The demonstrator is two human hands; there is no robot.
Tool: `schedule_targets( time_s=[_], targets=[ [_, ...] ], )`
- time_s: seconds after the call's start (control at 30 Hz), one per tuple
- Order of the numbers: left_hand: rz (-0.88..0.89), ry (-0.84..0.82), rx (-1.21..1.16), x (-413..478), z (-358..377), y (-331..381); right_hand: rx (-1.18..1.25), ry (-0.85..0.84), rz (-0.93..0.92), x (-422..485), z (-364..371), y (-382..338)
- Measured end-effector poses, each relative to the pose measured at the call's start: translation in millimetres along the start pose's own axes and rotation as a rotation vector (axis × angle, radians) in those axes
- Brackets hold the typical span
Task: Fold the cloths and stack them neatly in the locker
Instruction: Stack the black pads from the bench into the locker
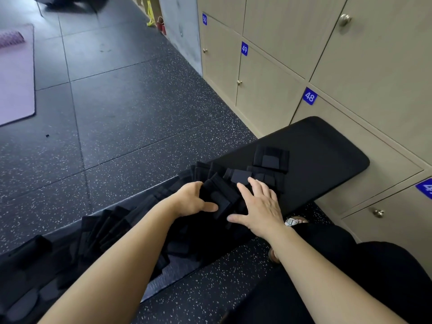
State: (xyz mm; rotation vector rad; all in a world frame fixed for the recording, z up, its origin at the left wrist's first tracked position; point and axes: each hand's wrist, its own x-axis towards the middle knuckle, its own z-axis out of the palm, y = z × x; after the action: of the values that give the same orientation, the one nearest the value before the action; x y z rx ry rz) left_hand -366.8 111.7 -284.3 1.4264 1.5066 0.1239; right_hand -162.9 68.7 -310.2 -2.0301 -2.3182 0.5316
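Pressing down on a black cloth (222,197) in the middle of the padded desk (327,141), the right hand (259,206) lies flat with its fingers spread — grip released, nothing clasped. The left hand (194,199) has its grip on the left edge of the same cloth, thumb over the top and fingers tucked out of sight behind it. Beyond them a few folded pieces (271,159) lie overlapping, and an unfolded heap (105,230) trails along the desk toward the lower left, close to its edge.

Three things worry me. Everything is black on black, so edges are hard to match and a fold may come out crooked. If the flat hand lifts too soon, the cloth looks likely to spring open. And the heap sits near the rim — one tug could drag it onto the floor (117,113). The lockers (268,94) in view are all closed, so carrying a stack over will want a spare hand.
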Motion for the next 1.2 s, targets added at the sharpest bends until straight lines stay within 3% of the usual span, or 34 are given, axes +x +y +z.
schedule_targets(
  time_s=[0.33,0.47,0.57,0.77,0.93,1.2],
  targets=[
    [-0.053,0.108,-0.886,-18.1,-11.1,9.0,0.111,-0.011,0.004,0.2,-8.3,2.7],
    [-0.128,0.115,-1.077,-9.3,12.2,14.1,0.282,0.221,0.037,6.9,-22.8,13.9],
    [-0.18,0.14,-1.109,-0.7,38.3,21.2,0.326,0.231,0.161,19.8,-31.2,25.0],
    [-0.212,0.231,-1.045,13.8,56.9,24.0,0.273,-0.078,0.28,44.2,-33.3,37.1],
    [-0.191,0.242,-1.016,13.9,59.6,23.5,0.552,0.007,0.283,52.9,-35.0,37.7],
    [-0.163,0.219,-1.071,7.0,55.6,27.8,1.056,0.059,0.455,57.5,-39.8,32.8]
  ],
)
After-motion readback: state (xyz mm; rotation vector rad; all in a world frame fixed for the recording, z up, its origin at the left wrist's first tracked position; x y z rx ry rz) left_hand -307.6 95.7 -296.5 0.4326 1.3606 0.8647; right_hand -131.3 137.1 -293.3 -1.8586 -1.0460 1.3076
